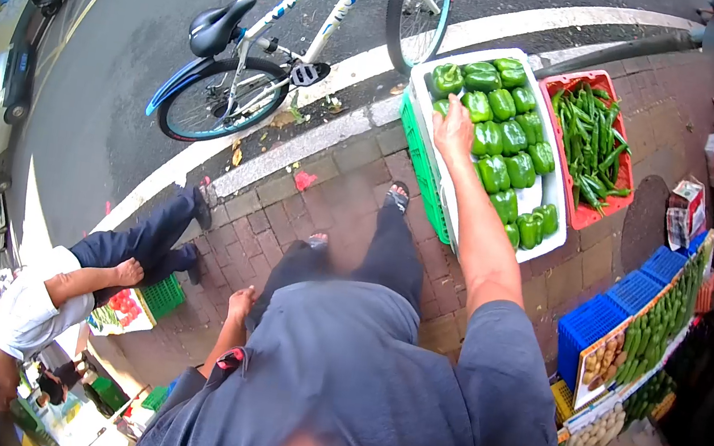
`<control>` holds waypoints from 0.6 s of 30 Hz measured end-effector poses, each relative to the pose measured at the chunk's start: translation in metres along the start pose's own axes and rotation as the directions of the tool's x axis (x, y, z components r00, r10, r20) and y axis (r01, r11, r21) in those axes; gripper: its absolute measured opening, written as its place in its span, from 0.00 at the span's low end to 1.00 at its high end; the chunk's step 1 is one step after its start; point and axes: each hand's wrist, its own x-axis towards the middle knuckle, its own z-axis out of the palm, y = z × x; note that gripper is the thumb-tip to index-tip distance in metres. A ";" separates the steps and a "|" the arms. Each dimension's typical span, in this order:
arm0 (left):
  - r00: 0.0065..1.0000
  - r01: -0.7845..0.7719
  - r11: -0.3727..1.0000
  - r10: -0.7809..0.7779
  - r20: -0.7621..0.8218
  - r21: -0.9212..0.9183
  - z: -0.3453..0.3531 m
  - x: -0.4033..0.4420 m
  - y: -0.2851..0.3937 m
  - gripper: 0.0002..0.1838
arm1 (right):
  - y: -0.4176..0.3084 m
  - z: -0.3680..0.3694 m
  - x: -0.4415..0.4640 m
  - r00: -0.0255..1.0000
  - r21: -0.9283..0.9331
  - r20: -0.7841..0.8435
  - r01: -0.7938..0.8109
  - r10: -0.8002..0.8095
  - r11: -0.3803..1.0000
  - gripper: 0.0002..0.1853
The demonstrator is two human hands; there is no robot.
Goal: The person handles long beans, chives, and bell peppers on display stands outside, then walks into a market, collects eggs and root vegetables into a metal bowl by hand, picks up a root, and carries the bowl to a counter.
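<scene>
Bright daylight surrounds the right hand's grip (452, 130), with glossy highlights on the green peppers (501, 105) just beside it. Well left of the grip, a ground patch (35, 212) glares nearly white. Below it, haze softens the shirt (359, 341); farthest out, curved distortion meets black edges.

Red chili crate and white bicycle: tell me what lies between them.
In the head view, a white box of green bell peppers lies between them, plus a white road stripe.
</scene>
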 end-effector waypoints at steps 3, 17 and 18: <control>0.992 0.105 0.937 -0.077 0.096 -0.334 0.029 -0.072 0.077 0.22 | -0.001 0.004 0.072 0.981 -0.216 0.158 -0.077 0.113 0.973 0.37; 0.989 0.138 0.838 -0.141 0.035 -0.528 0.080 -0.118 0.123 0.18 | 0.046 0.025 0.124 0.954 0.044 0.172 -0.257 0.247 0.965 0.42; 0.984 0.175 0.842 -0.169 0.058 -0.511 0.082 -0.116 0.117 0.17 | 0.050 0.025 0.125 0.956 0.029 0.192 -0.232 0.222 0.972 0.42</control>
